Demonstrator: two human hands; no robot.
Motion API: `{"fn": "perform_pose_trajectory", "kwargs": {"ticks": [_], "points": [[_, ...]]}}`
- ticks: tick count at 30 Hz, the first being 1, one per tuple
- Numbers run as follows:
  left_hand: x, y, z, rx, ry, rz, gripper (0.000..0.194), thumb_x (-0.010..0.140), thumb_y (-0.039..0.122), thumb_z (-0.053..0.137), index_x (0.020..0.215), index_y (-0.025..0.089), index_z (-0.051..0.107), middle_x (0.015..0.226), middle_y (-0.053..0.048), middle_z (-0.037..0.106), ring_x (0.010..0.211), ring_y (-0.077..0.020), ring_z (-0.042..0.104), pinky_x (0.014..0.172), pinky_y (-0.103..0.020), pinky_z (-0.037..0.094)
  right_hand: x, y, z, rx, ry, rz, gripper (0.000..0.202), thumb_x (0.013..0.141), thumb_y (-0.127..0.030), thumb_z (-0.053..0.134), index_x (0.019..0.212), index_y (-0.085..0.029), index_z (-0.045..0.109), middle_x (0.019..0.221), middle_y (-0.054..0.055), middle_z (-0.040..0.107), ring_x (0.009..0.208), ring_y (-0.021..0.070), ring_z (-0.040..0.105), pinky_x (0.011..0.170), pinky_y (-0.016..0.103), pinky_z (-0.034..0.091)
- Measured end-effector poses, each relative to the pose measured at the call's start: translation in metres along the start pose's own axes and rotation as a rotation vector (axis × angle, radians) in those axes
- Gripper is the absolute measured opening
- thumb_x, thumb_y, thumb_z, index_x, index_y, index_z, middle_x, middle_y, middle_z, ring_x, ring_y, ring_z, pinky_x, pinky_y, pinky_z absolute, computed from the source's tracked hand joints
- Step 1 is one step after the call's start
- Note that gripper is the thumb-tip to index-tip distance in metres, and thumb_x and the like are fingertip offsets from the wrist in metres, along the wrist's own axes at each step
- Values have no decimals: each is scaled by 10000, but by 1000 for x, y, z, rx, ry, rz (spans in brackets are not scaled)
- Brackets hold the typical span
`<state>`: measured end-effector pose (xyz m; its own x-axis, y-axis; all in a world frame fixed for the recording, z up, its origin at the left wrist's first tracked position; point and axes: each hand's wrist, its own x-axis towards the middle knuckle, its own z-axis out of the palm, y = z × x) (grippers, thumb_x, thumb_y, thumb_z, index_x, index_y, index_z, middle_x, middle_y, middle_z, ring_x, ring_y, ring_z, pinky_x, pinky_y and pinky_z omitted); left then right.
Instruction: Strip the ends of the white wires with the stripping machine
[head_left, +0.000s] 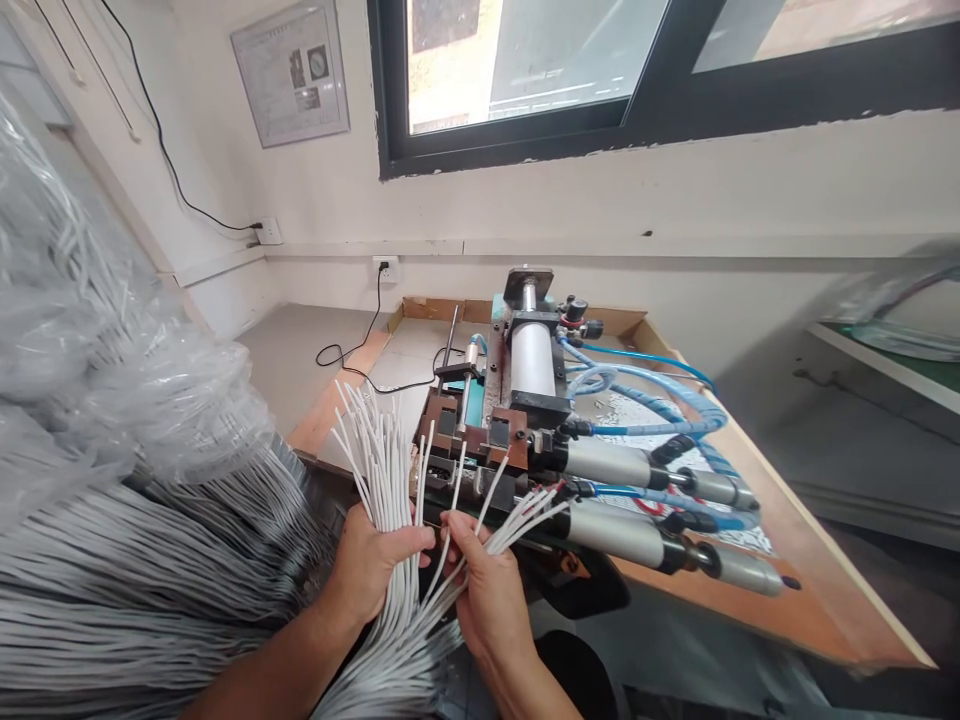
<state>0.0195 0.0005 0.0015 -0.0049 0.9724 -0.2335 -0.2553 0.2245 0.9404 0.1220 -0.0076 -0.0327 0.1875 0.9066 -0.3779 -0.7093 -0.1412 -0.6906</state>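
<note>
My left hand [367, 565] is closed around a thick bundle of white cables [386, 470], their cut ends fanning upward. Close beside it, my right hand [487, 590] pinches a single white cable between thumb and fingertips, while several more cables [525, 520] lie across its palm and point to the right. A few cables stand apart between the two hands. Just beyond the fingertips is the front of a pneumatic machine [480, 450] with brown clamp blocks and a silver cylinder [532, 360]. The lower lengths of the cables run down out of view between my forearms.
Large bundles of grey cable [150, 590], partly wrapped in clear plastic [112, 330], fill the left side. Silver air cylinders [607, 465] and blue hoses [675, 400] stick out to the machine's right. A wooden-edged table [810, 590] carries the machine. A black power cord [352, 365] crosses behind.
</note>
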Motion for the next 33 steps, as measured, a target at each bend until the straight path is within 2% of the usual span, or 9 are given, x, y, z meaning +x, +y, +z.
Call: {"fn": "perform_pose_trajectory", "kwargs": {"ticks": [8, 10, 13, 15, 17, 19, 21, 27, 33], "points": [[1, 7, 0, -54, 39, -23, 230, 522, 147, 721, 716, 127, 598, 565, 10, 619, 537, -176, 612, 504, -288, 498, 9, -6, 6, 120, 43, 87, 237, 477, -279, 798, 561, -126, 636, 472, -35, 542, 410, 60, 429, 400, 184, 334], [1, 7, 1, -54, 41, -30, 215, 522, 140, 716, 699, 121, 597, 549, 5, 619, 519, -175, 608, 506, -288, 494, 9, -7, 8, 138, 6, 101, 233, 487, -276, 795, 556, -127, 630, 478, -35, 546, 414, 65, 440, 414, 192, 359], [1, 6, 3, -41, 38, -24, 186, 520, 128, 709, 680, 115, 615, 529, -3, 622, 486, -160, 586, 497, -278, 480, 6, -10, 10, 108, -116, 154, 250, 528, -325, 775, 628, -129, 656, 488, -28, 551, 440, 90, 478, 456, 221, 395], [0, 5, 4, -24, 4, 2, 145, 525, 119, 701, 652, 111, 631, 513, -3, 615, 470, -143, 560, 486, -260, 460, 4, -10, 11, 43, -198, 159, 269, 542, -349, 765, 644, -120, 667, 468, -22, 540, 441, 92, 471, 466, 224, 388], [-1, 3, 4, -7, -63, 30, 95, 539, 110, 689, 622, 106, 641, 509, -5, 609, 476, -134, 541, 480, -243, 438, 1, -8, 9, -23, -219, 97, 255, 542, -341, 765, 618, -119, 665, 453, -20, 532, 440, 87, 451, 472, 220, 373], [-2, 3, 4, 2, -116, 45, 57, 559, 114, 676, 602, 106, 640, 519, -10, 611, 489, -136, 539, 484, -241, 428, -2, -5, 6, -56, -181, 9, 225, 558, -328, 758, 623, -134, 663, 464, -26, 528, 449, 83, 438, 471, 213, 358], [-2, 2, 3, -2, -111, 40, 58, 566, 122, 674, 597, 113, 627, 524, -8, 612, 490, -138, 542, 489, -245, 429, -4, -1, 2, -52, -131, -34, 203, 584, -327, 743, 630, -152, 653, 491, -32, 531, 468, 83, 443, 474, 207, 354], [-2, 1, 1, 21, -9, -10, 109, 560, 127, 680, 652, 106, 624, 569, -21, 632, 545, -170, 595, 524, -275, 482, -5, -2, -2, -25, -29, 2, 239, 538, -337, 763, 616, -148, 639, 517, -28, 545, 466, 76, 439, 462, 198, 358], [-1, 1, 2, -21, 25, -41, 135, 555, 117, 674, 677, 114, 617, 561, -10, 633, 550, -195, 624, 553, -317, 510, 2, -8, 2, 12, 8, 43, 261, 509, -337, 776, 579, -141, 618, 496, -34, 528, 430, 69, 427, 423, 189, 320]]}}
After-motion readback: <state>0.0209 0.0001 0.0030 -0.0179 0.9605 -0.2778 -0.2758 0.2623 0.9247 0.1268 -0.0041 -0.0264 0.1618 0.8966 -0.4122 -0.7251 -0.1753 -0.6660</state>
